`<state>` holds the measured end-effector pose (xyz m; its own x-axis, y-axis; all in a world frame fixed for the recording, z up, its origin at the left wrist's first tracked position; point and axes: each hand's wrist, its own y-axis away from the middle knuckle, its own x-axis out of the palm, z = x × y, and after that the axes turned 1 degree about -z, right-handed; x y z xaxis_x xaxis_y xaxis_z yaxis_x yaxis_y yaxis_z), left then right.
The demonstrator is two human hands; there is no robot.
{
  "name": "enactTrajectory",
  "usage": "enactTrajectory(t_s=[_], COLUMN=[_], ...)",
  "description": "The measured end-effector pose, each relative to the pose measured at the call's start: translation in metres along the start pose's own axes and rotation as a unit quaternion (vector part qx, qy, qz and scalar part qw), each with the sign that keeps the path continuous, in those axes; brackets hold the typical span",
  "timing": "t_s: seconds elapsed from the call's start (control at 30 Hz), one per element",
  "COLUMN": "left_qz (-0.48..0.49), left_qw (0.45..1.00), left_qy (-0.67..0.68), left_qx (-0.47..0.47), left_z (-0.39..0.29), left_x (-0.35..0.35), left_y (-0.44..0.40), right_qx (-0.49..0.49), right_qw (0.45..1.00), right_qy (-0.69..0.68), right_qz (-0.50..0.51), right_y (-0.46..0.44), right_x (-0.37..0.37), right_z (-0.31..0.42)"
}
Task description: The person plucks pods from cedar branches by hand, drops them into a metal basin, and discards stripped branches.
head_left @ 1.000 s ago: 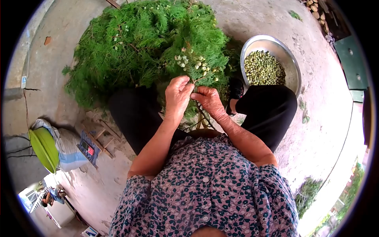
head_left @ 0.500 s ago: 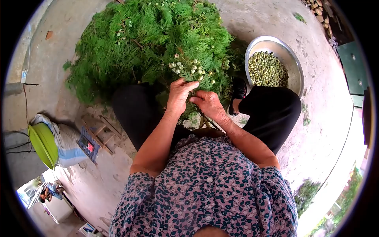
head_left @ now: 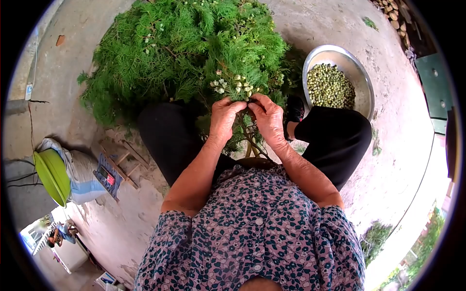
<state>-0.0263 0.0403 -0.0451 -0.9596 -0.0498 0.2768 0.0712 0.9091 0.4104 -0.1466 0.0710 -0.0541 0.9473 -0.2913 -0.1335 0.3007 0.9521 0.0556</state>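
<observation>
No text can be read. In the view, to the right of the green basin (head_left: 52,177), a small device (head_left: 107,175) has a red patch, too small for reading; above the basin, a blue-white tag (head_left: 28,91) is also unreadable.

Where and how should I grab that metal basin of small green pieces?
I'd pinch the metal basin by its rim, thumb inside, from the right: the lip stands exposed there, while the branches lie left and the knee hides the near edge.
</observation>
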Motion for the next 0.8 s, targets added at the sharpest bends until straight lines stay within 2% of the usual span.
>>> enactTrajectory(t_s=[0.07, 0.13, 0.2, 0.27, 0.3, 0.37, 0.5, 0.67, 0.8], left_qz=[0.003, 0.007, 0.019, 0.028, 0.034, 0.032, 0.044, 0.056, 0.054], left_qw=[1.0, 1.0, 1.0, 1.0, 0.999, 0.999, 0.996, 0.996, 0.998], left_qy=[0.005, 0.009, -0.003, 0.005, 0.014, 0.014, 0.041, 0.043, 0.014], left_qx=[-0.004, -0.009, 0.006, 0.002, -0.001, -0.019, -0.061, -0.058, -0.043], left_z=[-0.002, -0.001, 0.001, 0.0, -0.002, -0.01, -0.004, 0.004, 0.007], left_x=[0.0, 0.0, -0.002, -0.001, 0.0, 0.004, 0.002, -0.001, -0.001], left_y=[0.002, 0.002, 0.0, 0.001, 0.002, 0.006, 0.003, 0.002, 0.001], right_qx=[-0.002, 0.019, -0.008, 0.127, 0.127, 0.172, 0.213, 0.284, 0.253], right_qw=[0.999, 0.997, 0.996, 0.983, 0.983, 0.967, 0.951, 0.904, 0.925], right_qy=[0.036, 0.02, 0.054, -0.064, -0.064, -0.169, -0.214, -0.317, -0.282], right_qz=[0.01, 0.067, 0.071, 0.119, 0.119, 0.077, 0.07, 0.042, 0.03], right_y=[-0.004, -0.008, -0.009, -0.01, -0.01, -0.008, -0.007, -0.003, 0.003], right_x=[-0.004, -0.009, -0.011, -0.013, -0.012, -0.009, -0.009, -0.013, -0.013], right_z=[0.002, 0.006, 0.014, 0.018, 0.02, 0.022, 0.017, 0.019, 0.018])
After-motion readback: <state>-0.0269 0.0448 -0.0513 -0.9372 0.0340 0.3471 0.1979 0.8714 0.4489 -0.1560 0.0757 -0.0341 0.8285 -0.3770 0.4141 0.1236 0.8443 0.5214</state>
